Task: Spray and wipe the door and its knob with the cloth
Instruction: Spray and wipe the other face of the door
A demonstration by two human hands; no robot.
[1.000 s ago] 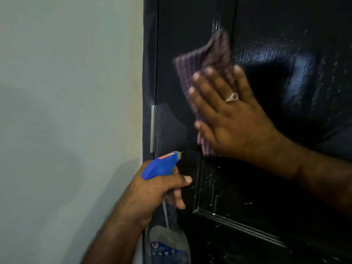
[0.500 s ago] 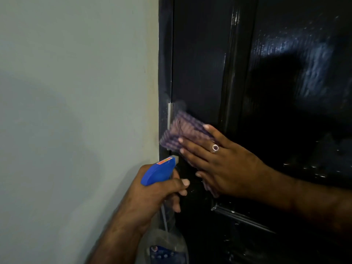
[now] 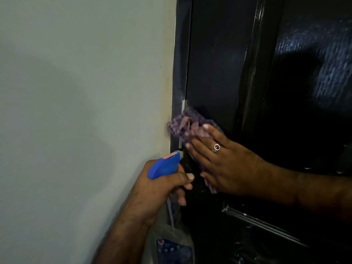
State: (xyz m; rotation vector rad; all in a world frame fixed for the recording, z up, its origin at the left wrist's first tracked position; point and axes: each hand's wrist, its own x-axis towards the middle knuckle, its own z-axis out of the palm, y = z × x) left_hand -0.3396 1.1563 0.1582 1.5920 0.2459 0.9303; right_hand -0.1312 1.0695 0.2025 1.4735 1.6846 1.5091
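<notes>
At centre frame our right hand presses the purple cloth flat-fingered against the hinge edge of the dark door, the cloth's top corner overlapping the pale hinge. Just below and left, our left hand grips the spray bottle by its blue trigger head. The unwiped door runs up and right from the cloth, so we judge the right hand nearer; the knob is out of view.

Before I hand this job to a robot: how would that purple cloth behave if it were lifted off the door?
Probably floppy: the cloth bunches in folds above the right hand, and one end hangs limp below the palm. Likely light, since flat fingers alone pin it to the door. Possibly damp, as droplets show on the lower panel.
</notes>
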